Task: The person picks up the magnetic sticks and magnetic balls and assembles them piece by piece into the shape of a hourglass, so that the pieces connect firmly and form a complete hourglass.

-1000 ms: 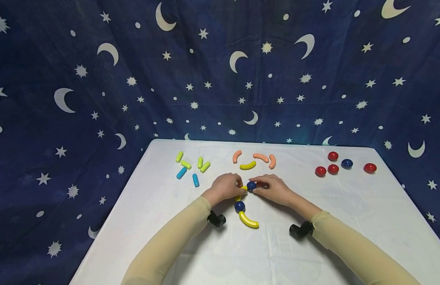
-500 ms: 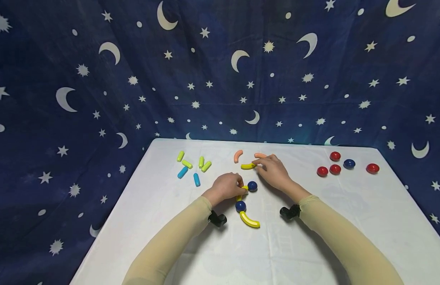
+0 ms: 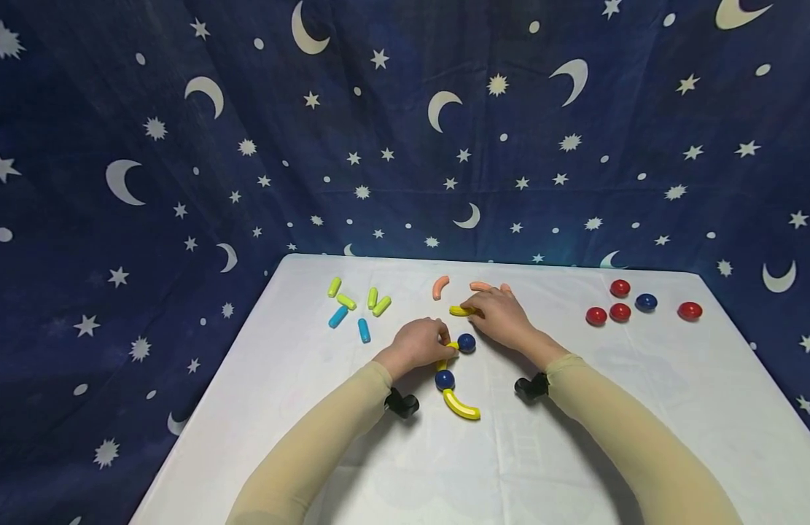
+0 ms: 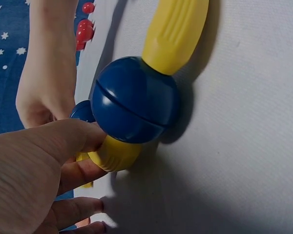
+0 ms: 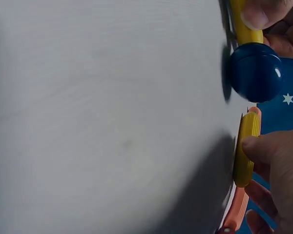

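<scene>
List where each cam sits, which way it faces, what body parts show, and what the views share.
Head: worn on the head, looking forward and down at the white table; both sleeved forearms, left hand and right hand show.
Left wrist: low by the table, facing a blue ball joined to yellow curved pieces; left fingers show.
Right wrist: close to the table, facing the yellow piece it pinches; right fingers show.
Shared: the wrist views both catch the other hand.

Backdrop: we see a dark blue cloth (image 3: 405,146) printed with white moons, stars and dots, hanging behind and wrapping both sides.
Desk: we see a white, faintly creased cover (image 3: 641,408) running up to the cloth.
Light: we note even, soft light, with faint shadows on the white surface.
</scene>
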Demonstrator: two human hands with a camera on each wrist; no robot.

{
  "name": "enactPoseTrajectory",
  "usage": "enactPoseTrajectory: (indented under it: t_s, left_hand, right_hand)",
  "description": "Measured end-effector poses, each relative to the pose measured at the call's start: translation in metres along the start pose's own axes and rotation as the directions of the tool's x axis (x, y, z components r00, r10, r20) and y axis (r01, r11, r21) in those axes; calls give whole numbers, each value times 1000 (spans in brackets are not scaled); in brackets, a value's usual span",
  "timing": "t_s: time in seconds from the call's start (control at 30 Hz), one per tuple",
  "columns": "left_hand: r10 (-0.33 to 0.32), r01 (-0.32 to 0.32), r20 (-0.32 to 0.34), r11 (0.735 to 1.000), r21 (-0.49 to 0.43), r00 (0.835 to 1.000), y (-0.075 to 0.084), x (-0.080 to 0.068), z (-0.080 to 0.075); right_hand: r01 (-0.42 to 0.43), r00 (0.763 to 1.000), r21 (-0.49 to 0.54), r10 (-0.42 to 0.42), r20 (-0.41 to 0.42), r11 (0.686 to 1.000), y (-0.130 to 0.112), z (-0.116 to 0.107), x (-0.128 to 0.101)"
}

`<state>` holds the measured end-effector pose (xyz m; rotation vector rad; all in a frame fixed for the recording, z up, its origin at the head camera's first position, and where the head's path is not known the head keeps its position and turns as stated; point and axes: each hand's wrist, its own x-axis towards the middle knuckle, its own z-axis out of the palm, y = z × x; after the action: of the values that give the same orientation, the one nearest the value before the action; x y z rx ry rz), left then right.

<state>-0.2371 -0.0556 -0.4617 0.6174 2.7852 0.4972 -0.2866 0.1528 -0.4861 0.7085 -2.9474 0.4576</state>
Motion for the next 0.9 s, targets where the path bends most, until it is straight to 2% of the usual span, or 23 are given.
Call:
enactPoseTrajectory:
  t_s: [0.3, 0.5, 0.67, 0.8, 0.9]
  left_hand:
    - [-5, 5, 3, 1000, -12, 1000, 1, -1, 0]
    - [-3, 3, 3, 1000, -14, 1000, 2, -3, -1]
    - [-1, 1, 0, 1000, -3, 1000, 2, -3, -2]
    - [-3, 3, -3, 1000, 8, 1000, 2, -3, -2]
    - [2, -2, -2, 1000, 4, 1000, 3, -3, -1]
  right_hand:
    - [-12, 1000, 9, 12, 6, 1000, 13, -11, -45]
    - [-68, 998, 18, 68, 2, 998, 25, -16, -78]
    - [-116, 993, 59, 115, 13, 991, 33, -18, -94]
    - [-150, 989, 131, 147, 32, 980, 36, -19, -99]
    - [-217, 976, 259, 202, 84, 941, 37, -21, -101]
